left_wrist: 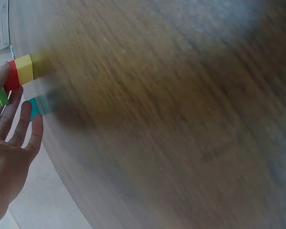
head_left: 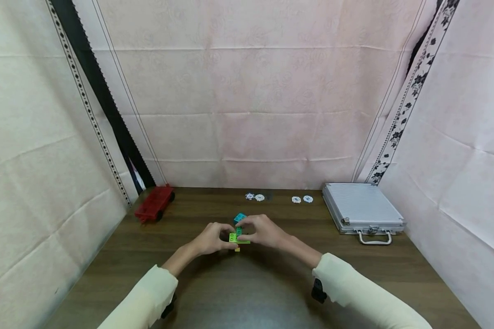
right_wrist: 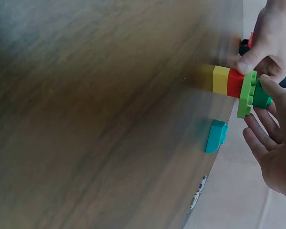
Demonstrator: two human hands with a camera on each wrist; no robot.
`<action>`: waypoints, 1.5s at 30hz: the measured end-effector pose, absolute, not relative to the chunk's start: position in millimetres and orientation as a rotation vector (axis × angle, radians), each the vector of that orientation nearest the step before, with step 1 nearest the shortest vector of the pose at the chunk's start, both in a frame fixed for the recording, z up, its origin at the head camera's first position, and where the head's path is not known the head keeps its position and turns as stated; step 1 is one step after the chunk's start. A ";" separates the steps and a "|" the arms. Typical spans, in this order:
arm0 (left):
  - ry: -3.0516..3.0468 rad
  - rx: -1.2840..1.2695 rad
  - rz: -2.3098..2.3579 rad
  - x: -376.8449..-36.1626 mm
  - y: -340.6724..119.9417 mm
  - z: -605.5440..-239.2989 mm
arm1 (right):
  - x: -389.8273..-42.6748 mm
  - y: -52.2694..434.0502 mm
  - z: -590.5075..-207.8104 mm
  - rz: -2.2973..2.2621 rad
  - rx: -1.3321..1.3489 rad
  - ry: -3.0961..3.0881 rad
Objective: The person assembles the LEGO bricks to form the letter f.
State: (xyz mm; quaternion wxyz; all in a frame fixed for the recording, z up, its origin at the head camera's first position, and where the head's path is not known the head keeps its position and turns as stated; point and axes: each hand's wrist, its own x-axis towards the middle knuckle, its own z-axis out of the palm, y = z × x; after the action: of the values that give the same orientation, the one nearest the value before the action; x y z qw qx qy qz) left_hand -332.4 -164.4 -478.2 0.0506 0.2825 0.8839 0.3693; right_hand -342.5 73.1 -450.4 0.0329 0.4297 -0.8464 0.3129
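Cream sleeves (head_left: pixel 148 297) come in from the near edge of the table (head_left: pixel 395 269), and both hands meet a little nearer than its middle. Between them stands a small brick stack (right_wrist: pixel 231 82): yellow at the bottom on the wood, red above it, a light green plate across that and a darker green piece on top. The left hand (head_left: pixel 211 239) pinches the red brick with its fingers (right_wrist: pixel 250 57), steadying the column. The right hand (head_left: pixel 261 230) curls over the top green piece, its lower fingers (right_wrist: pixel 262 136) spread loose.

To seat that top piece well, I judge the left hand should brace low while the right presses straight down, not sideways. A loose teal brick (right_wrist: pixel 215 136) lies just behind the stack. Towards the far edge are a red toy wagon (head_left: pixel 154 203), four chips (head_left: pixel 254 197) and, at the right, a metal case (head_left: pixel 362 209).
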 end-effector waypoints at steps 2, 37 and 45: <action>2.689 0.865 1.128 -332.4 -164.3 -478.1 | -341.3 72.0 -451.9 0.958 1.308 -2.609; 2.682 0.876 1.196 -331.8 -167.0 -482.9 | -341.4 65.9 -465.0 1.023 1.218 -2.666; 2.671 0.894 1.189 -331.3 -165.7 -482.3 | -347.5 71.4 -463.9 1.044 1.356 -2.614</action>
State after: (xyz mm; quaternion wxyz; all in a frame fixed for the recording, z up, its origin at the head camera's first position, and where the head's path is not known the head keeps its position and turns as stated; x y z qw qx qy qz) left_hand -331.3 -165.7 -482.3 0.0421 0.2921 0.8729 0.3887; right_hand -347.5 71.4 -463.9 0.0086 0.4339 -0.8367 0.3340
